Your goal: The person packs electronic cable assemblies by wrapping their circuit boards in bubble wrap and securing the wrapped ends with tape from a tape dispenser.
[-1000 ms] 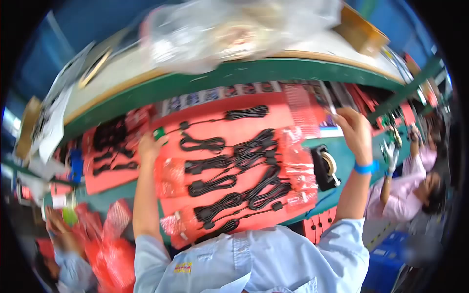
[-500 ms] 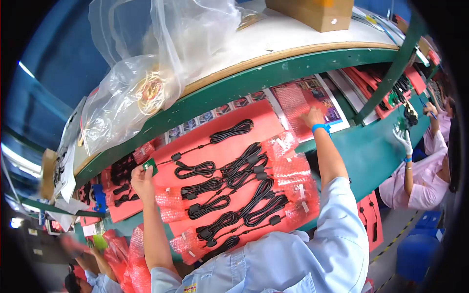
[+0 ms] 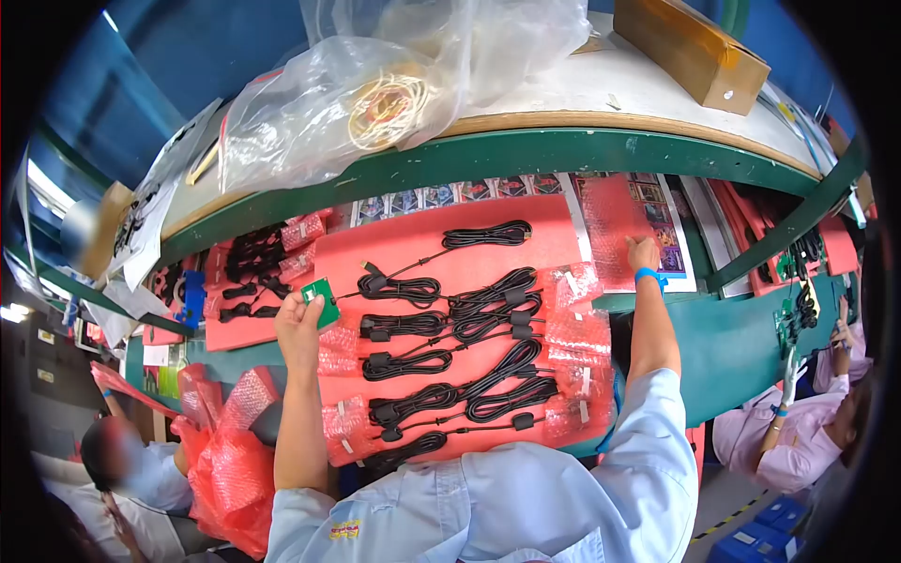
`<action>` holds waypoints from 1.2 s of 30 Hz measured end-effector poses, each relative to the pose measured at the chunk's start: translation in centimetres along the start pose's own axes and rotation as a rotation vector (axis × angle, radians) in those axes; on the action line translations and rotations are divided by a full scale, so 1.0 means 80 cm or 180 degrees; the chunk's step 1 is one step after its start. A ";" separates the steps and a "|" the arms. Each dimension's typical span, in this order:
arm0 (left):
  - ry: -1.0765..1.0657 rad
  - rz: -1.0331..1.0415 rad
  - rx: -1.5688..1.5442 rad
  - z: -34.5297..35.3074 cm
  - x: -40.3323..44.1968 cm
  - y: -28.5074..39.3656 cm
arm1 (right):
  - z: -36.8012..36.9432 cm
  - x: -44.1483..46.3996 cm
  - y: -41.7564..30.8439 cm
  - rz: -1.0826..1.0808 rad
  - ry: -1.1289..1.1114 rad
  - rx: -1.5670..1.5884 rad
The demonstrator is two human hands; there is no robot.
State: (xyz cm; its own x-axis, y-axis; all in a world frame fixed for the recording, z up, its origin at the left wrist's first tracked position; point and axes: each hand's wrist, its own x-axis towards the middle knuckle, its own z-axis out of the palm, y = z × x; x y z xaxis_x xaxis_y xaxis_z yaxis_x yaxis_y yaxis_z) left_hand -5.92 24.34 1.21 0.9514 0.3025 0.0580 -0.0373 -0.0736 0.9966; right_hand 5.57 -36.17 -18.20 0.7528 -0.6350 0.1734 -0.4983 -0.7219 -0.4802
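My left hand (image 3: 298, 327) pinches a small green circuit board (image 3: 321, 302) by its edge, left of a pink foam sheet (image 3: 404, 242). A black cable (image 3: 402, 289) lies coiled on the foam, its plug end close to the board. My right hand (image 3: 644, 253), with a blue wrist strap (image 3: 649, 274), has its fingers closed at the right edge of a pink bubble wrap bag (image 3: 605, 220). That bag lies over a printed sheet (image 3: 674, 258). Several coiled black cables (image 3: 497, 305) lie in rows on the foam, some with their ends in bubble wrap bags (image 3: 574, 333).
A green shelf beam (image 3: 526, 150) crosses above the bench's back, carrying clear plastic bags (image 3: 328, 108) and a cardboard box (image 3: 690, 52). Red bubble wrap (image 3: 230, 469) hangs at the left near a co-worker (image 3: 127, 460). Another person in pink (image 3: 788, 436) works at the right.
My view has turned, shifting the bench in the picture. My left hand still holds the board, now seen more flat-on. My right hand stays at the bubble wrap bag, its fingers now drawn together there.
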 end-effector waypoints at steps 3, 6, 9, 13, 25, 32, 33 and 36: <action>-0.0025 -0.0322 0.0084 -0.009 0.007 -0.012 | -0.034 0.000 -0.007 -0.0091 0.0113 0.0263; -0.0186 -0.0457 -0.0214 -0.008 0.007 -0.004 | -0.089 -0.006 -0.029 -0.0170 0.0216 0.0591; -0.0451 -0.0565 -0.0404 -0.009 0.005 0.002 | -0.149 -0.021 -0.058 0.0193 -0.0179 0.2485; -0.0724 -0.0540 -0.0171 -0.017 0.004 0.004 | -0.201 -0.082 -0.143 0.0471 -0.1323 0.5029; -0.0332 0.3072 0.2719 -0.015 -0.051 0.025 | -0.067 -0.340 -0.455 -0.2292 -0.3001 0.3504; -0.0110 0.3063 0.1992 -0.027 -0.052 0.025 | -0.048 -0.344 -0.449 -0.3014 -0.4292 0.1788; -0.0222 0.2966 0.1557 -0.031 -0.048 0.028 | -0.057 -0.347 -0.451 -0.3125 -0.4198 0.2066; -0.0103 0.2756 0.1101 -0.031 -0.056 0.040 | -0.086 -0.351 -0.454 -0.3074 -0.4296 0.2449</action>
State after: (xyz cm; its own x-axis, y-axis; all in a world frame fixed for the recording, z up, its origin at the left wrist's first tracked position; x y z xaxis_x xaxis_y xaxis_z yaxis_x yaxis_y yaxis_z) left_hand -11.04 25.08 4.27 0.6430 -0.0164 0.7657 -0.6494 -0.5417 0.5338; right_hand -0.44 6.02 0.26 0.6101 0.7905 0.0527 0.2629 -0.1392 -0.9547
